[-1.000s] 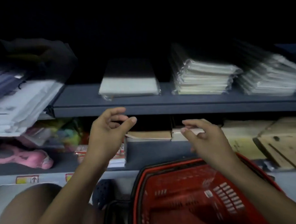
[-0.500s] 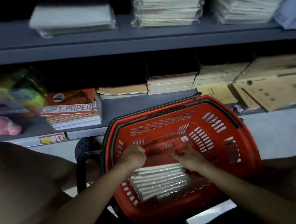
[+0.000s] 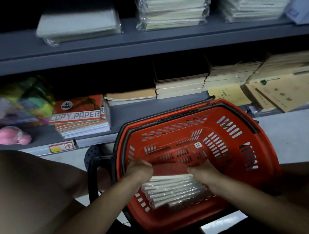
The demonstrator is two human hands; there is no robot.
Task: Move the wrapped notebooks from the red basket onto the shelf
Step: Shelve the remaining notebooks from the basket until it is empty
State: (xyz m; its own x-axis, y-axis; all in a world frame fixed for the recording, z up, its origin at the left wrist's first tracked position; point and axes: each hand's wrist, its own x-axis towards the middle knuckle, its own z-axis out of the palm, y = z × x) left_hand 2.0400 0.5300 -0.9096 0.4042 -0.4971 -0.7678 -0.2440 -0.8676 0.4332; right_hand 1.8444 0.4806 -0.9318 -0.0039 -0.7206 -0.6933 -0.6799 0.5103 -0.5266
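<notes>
Compared with half a second earlier, both hands remain low in the red basket (image 3: 238,131) at the same bundle; the view sits slightly closer, with little other change. A second ago both hands were raised before the shelf.

The left hand (image 3: 139,170) and right hand (image 3: 204,173) curl over the far edge of the wrapped notebooks (image 3: 172,190); the fingers bend down behind the bundle, and how far they pinch it I cannot tell. The bundle lies in the basket's near end, directly under the fingers. It is a flat stack of pale covers in glossy, crinkled clear film.

The basket is slotted red plastic with a dark rim and handle. Beyond the fingers, a small white tag (image 3: 198,145) on its floor carries handwriting, apparently "19".

Further beyond, the upper shelf (image 3: 147,45) is grey and holds similar film-wrapped stacks (image 3: 171,11). Left of the fingers, a ream (image 3: 78,116) reads "A4" and "COPY PAPER". Brown envelopes (image 3: 275,93) lie to the right.
</notes>
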